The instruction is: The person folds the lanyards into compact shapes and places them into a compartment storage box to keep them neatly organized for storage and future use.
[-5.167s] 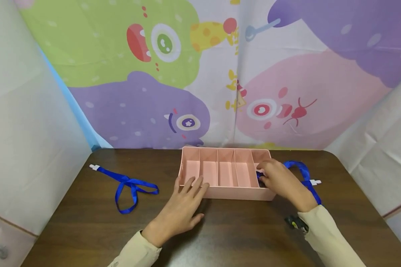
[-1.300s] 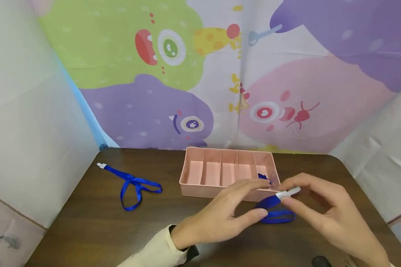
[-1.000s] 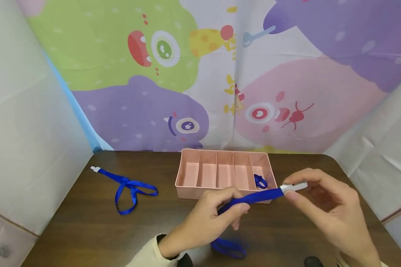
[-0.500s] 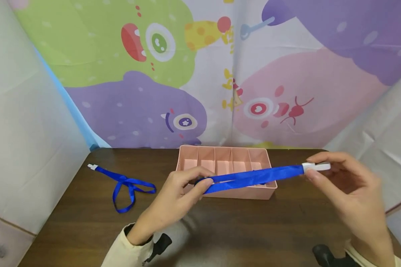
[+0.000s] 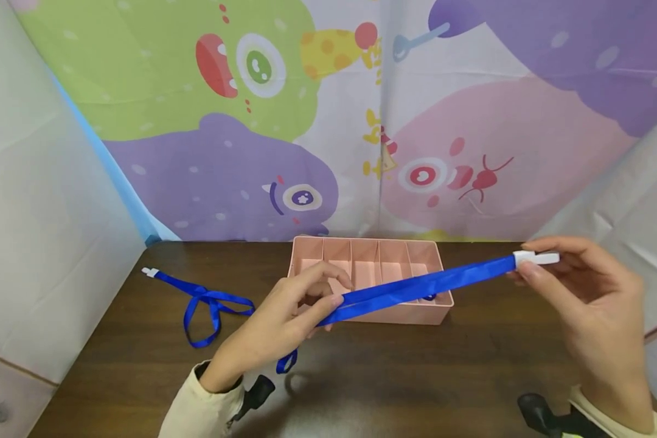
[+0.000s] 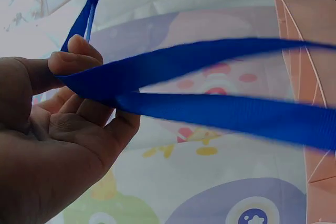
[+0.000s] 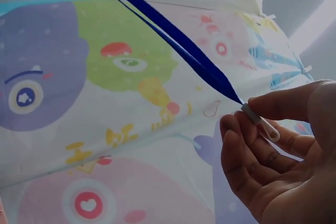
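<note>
A blue lanyard (image 5: 427,286) is stretched between both hands above the front of a pink divided box (image 5: 394,314). My right hand (image 5: 597,298) pinches its white plastic clip (image 5: 524,258) between thumb and forefinger, out to the right. At the other end my left hand (image 5: 285,313) pinches the two straps between thumb and fingers. Below that hand a loop of the strap hangs down. In the left wrist view, the straps (image 6: 226,114) spread apart beyond the fingers. Another bit of blue strap (image 5: 429,297) shows in the box's rightmost compartment, mostly hidden by the stretched lanyard.
A second blue lanyard (image 5: 201,295) with a white clip lies loosely crossed on the dark wooden table (image 5: 416,377) at the left. Behind the table hangs a cartoon-print cloth (image 5: 356,207), with white cloth walls on either side.
The lanyard came out from low by the box's right end. The hands have drawn apart, the left sliding down the straps, the right lifting the clip rightward. A blue strap now lies in the rightmost compartment.
</note>
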{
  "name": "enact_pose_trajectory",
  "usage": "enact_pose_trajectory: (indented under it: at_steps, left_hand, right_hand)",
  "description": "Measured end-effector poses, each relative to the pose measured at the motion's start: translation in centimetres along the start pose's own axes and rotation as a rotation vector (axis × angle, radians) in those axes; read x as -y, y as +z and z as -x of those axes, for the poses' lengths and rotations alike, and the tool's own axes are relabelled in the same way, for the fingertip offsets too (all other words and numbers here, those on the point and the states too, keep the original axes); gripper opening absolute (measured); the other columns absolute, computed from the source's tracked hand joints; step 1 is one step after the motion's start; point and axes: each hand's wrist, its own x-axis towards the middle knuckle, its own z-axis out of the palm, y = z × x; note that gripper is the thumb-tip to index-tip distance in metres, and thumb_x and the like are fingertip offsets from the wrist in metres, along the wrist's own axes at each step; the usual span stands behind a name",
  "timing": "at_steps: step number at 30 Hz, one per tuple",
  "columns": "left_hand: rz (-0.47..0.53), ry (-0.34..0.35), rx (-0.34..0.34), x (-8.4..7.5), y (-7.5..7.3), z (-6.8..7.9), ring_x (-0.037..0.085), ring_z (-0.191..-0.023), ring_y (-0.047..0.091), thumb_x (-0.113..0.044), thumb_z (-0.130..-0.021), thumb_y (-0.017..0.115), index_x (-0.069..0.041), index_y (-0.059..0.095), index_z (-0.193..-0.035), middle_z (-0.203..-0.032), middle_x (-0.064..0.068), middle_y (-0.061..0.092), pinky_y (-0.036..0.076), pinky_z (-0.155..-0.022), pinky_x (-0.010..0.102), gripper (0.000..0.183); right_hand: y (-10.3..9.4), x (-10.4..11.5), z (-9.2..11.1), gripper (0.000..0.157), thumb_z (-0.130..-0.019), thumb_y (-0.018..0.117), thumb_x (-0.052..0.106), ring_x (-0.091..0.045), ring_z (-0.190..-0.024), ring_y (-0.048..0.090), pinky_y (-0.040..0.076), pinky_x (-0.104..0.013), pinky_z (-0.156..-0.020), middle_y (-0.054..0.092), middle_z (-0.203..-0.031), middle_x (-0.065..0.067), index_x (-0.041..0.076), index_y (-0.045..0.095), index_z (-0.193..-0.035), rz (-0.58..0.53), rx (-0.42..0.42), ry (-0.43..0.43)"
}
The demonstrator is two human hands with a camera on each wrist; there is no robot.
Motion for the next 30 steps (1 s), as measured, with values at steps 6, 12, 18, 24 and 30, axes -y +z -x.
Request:
enact_pose_trajectory:
  at_steps: [6,12,18,24,30]
  left_hand:
    - [-0.061,0.072,0.010,0.5,0.1,-0.1,0.009,-0.059,0.058,-0.011,-0.103,0.055,-0.022,0.067,-0.114,-0.082,-0.005,0.063,0.053,-0.053,0.029,0.020]
    - [-0.040,0.090,0.071,0.7,0.2,-0.2,0.011,-0.059,0.060,-0.010,-0.104,0.053,-0.019,0.061,-0.122,-0.075,-0.006,0.063,0.054,-0.059,0.029,0.022]
    - [-0.059,0.054,0.089,0.6,0.3,-0.2,0.010,-0.059,0.054,-0.020,-0.106,0.049,-0.028,0.060,-0.126,-0.073,-0.005,0.057,0.047,-0.051,0.026,0.024]
    - [-0.046,0.087,0.098,0.6,0.4,-0.2,0.011,-0.062,0.053,-0.019,-0.101,0.061,-0.025,0.053,-0.130,-0.080,-0.006,0.057,0.043,-0.053,0.025,0.031]
    - [-0.127,0.119,0.106,0.6,0.6,-0.1,0.007,-0.067,0.052,-0.024,-0.098,0.066,-0.026,0.059,-0.123,-0.078,-0.011,0.057,0.042,-0.059,0.027,0.026]
  right_hand:
    - [0.3,-0.2,-0.5,0.027,-0.079,0.045,-0.039,-0.032,-0.071,0.068,0.059,-0.034,-0.070,0.066,-0.095,-0.033,-0.035,0.049,-0.105,-0.197,-0.054,-0.082]
    - [0.8,-0.1,-0.8,0.025,-0.079,0.044,-0.040,-0.034,-0.069,0.067,0.058,-0.036,-0.067,0.065,-0.091,-0.035,-0.036,0.050,-0.103,-0.292,-0.117,-0.132]
    - [0.4,-0.2,-0.9,0.024,-0.078,0.045,-0.039,-0.034,-0.062,0.065,0.058,-0.036,-0.064,0.066,-0.089,-0.036,-0.036,0.050,-0.101,-0.275,-0.207,-0.151]
    - [-0.1,-0.3,-1.1,0.024,-0.078,0.045,-0.039,-0.034,-0.060,0.064,0.058,-0.036,-0.063,0.066,-0.090,-0.036,-0.036,0.050,-0.102,-0.259,-0.237,-0.148]
    - [-0.3,-0.3,-1.3,0.023,-0.079,0.046,-0.038,-0.035,-0.059,0.063,0.057,-0.036,-0.063,0.065,-0.087,-0.036,-0.035,0.050,-0.101,-0.308,-0.246,-0.175]
